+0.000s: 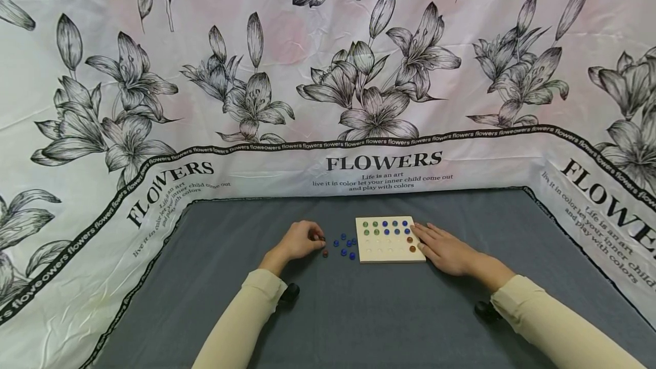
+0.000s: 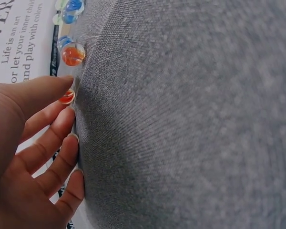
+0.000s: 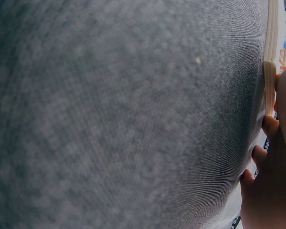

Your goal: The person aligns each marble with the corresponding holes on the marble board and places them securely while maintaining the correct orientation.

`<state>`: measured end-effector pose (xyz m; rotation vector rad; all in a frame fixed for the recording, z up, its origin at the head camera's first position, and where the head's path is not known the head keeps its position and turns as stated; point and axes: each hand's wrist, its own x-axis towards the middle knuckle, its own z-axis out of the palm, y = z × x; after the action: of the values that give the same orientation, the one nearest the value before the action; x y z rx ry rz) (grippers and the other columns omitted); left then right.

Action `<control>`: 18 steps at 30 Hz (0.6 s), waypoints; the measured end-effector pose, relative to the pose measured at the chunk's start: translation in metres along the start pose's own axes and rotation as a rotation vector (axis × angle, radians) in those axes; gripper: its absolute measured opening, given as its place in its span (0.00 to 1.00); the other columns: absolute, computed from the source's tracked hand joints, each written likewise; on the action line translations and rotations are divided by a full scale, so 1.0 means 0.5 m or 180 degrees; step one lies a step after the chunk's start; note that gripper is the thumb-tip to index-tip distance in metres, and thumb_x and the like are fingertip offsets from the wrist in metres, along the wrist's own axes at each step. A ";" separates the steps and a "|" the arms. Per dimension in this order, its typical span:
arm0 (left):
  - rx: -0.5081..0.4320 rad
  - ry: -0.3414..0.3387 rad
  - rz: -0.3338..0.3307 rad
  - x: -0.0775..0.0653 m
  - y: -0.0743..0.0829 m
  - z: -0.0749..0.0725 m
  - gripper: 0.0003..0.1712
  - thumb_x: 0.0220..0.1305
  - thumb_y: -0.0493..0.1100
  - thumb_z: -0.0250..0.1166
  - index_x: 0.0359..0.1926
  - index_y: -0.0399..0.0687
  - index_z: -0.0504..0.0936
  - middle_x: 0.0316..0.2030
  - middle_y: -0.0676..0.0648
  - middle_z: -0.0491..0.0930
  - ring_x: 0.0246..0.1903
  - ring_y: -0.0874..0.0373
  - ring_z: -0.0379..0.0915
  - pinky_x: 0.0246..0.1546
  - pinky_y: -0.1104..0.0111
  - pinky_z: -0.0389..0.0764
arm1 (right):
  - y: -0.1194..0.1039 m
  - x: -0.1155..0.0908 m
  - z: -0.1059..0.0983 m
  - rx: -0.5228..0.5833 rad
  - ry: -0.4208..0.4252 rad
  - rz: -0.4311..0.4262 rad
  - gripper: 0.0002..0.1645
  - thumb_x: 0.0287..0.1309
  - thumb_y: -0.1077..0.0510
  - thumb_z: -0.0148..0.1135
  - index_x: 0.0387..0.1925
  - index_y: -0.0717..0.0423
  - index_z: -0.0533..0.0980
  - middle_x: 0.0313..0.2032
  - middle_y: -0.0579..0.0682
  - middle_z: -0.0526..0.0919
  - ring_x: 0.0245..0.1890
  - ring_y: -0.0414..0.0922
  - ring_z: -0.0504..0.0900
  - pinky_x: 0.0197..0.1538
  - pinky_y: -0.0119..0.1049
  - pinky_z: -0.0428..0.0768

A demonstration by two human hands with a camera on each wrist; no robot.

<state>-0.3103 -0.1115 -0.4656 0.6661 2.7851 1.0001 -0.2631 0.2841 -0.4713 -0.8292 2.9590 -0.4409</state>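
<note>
My left hand (image 1: 302, 241) is left of the loose marbles and pinches an orange marble (image 2: 66, 97) between thumb and forefinger. A second orange marble (image 2: 73, 54) lies on the cloth close to that hand. Several loose blue marbles (image 1: 344, 252) are spread between the hand and a pale wooden board (image 1: 376, 257) with rows of round hollows. Green marbles (image 1: 376, 224) fill hollows at its upper left, blue marbles (image 1: 396, 224) sit to their right, and two orange marbles (image 1: 412, 248) lie at its right side. Against the board's right edge rests my right hand (image 1: 451, 250), fingers extended.
Grey cloth (image 1: 379, 318) covers the table surface. Behind it and at both sides hangs a white curtain (image 1: 287, 178) printed with flowers and lettering. A dark wrist camera (image 1: 289, 294) is on the left wrist and another camera (image 1: 487, 311) on the right.
</note>
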 end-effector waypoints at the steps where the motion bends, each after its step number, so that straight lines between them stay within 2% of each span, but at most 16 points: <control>1: 0.0008 -0.0004 -0.0021 0.001 0.000 0.001 0.05 0.65 0.38 0.71 0.41 0.42 0.86 0.32 0.51 0.80 0.31 0.61 0.73 0.36 0.64 0.76 | 0.001 0.000 0.000 0.0007 0.0001 0.0002 0.33 0.81 0.50 0.44 0.77 0.64 0.59 0.76 0.65 0.60 0.74 0.69 0.56 0.72 0.65 0.58; 7: 0.0072 0.0009 -0.0116 0.005 -0.004 0.004 0.03 0.66 0.39 0.71 0.40 0.46 0.85 0.31 0.54 0.79 0.29 0.61 0.72 0.34 0.65 0.75 | -0.001 0.000 -0.003 0.0016 -0.0020 0.0009 0.33 0.81 0.50 0.44 0.77 0.63 0.59 0.76 0.65 0.60 0.75 0.69 0.56 0.72 0.65 0.58; 18: 0.0047 0.0055 -0.0148 0.001 0.001 0.003 0.04 0.65 0.39 0.72 0.39 0.46 0.84 0.31 0.54 0.81 0.30 0.61 0.73 0.34 0.64 0.75 | 0.016 0.002 0.009 0.0057 0.0024 -0.0074 0.33 0.81 0.49 0.43 0.77 0.63 0.59 0.75 0.66 0.60 0.73 0.71 0.56 0.69 0.67 0.58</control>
<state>-0.3102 -0.1100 -0.4663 0.5942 2.8118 0.9823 -0.2675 0.2890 -0.4779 -0.8630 2.9506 -0.4721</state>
